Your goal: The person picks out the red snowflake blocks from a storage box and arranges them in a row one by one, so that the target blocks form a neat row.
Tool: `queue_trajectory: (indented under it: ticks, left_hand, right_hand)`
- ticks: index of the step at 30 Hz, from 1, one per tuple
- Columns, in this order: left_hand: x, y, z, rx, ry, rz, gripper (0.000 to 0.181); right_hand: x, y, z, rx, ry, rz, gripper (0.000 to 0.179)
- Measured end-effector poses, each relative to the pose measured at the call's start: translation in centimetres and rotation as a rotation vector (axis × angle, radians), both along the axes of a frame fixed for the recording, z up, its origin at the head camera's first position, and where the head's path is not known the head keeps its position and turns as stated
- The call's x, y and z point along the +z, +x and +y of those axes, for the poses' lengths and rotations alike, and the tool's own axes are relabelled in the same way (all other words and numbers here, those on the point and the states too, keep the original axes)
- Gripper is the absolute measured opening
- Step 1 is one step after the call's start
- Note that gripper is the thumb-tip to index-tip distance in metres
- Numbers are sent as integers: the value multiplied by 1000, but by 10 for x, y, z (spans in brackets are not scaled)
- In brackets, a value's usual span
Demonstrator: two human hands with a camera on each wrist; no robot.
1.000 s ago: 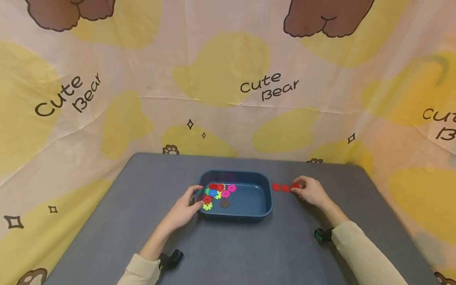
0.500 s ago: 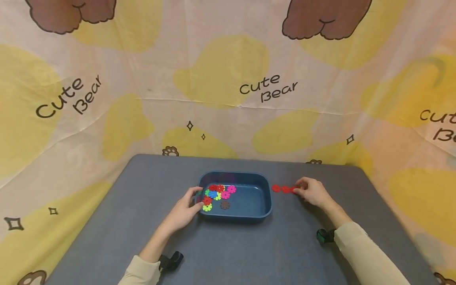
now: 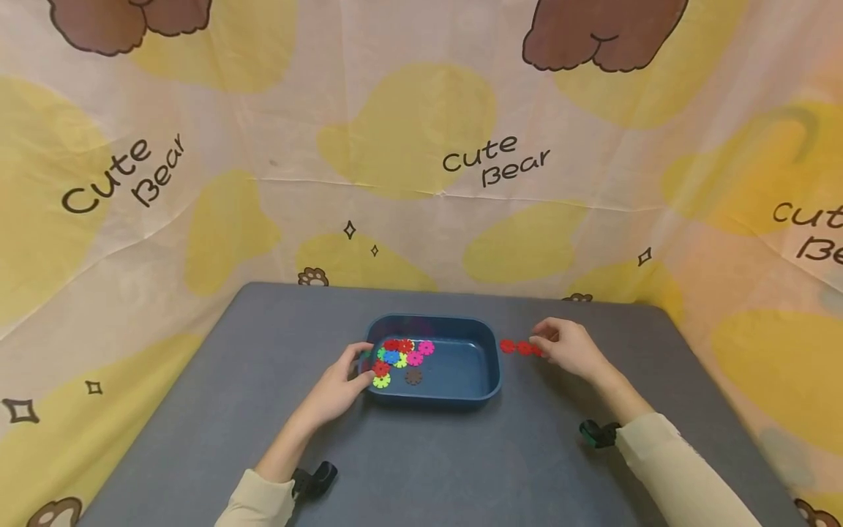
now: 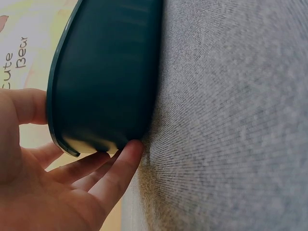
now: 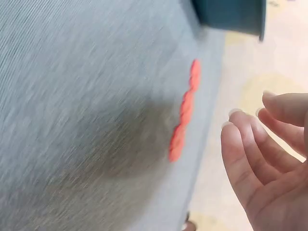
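Note:
My left hand [image 3: 341, 384] grips the left end of a dark blue plastic tray [image 3: 454, 399], thumb at the rim. In the left wrist view, fingertips [image 4: 130, 149] press the outer wall of the tray [image 4: 106, 67] near its base. Three red notched plastic discs [image 3: 524, 348] lie in a row on the table, right of the tray. Just above the right end of that row is my right hand [image 3: 571, 350]. The right wrist view shows this hand [image 5: 269, 159] holding nothing, its fingers loosely bent and apart from the red discs [image 5: 185, 110].
Inside the tray, several notched discs in pink, red, yellow, blue and green cluster at the left, with a brown disc [image 3: 413, 376] near the front. The grey table [image 3: 448, 468] ends against a printed cloth backdrop [image 3: 408, 146].
The right hand has brought the third red disc left to the end of the row, let go of it and risen slightly. The left hand has stayed on the tray.

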State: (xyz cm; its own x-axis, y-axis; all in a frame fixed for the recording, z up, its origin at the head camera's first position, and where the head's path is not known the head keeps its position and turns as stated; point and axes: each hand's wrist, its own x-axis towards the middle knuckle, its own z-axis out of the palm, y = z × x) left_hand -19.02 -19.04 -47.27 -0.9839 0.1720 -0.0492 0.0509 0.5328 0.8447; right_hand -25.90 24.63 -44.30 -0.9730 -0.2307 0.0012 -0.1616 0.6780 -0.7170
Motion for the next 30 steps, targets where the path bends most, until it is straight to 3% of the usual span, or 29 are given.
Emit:
queue_trajectory:
  ticks: [14, 30]
  left_hand:
    - [-1, -1, 1, 6, -8, 6, 52]
    - [3, 0, 0, 1, -6, 12, 52]
  right_hand:
    - [28, 20, -58, 91, -65, 79, 24]
    - [25, 24, -121, 205, -105, 120, 21]
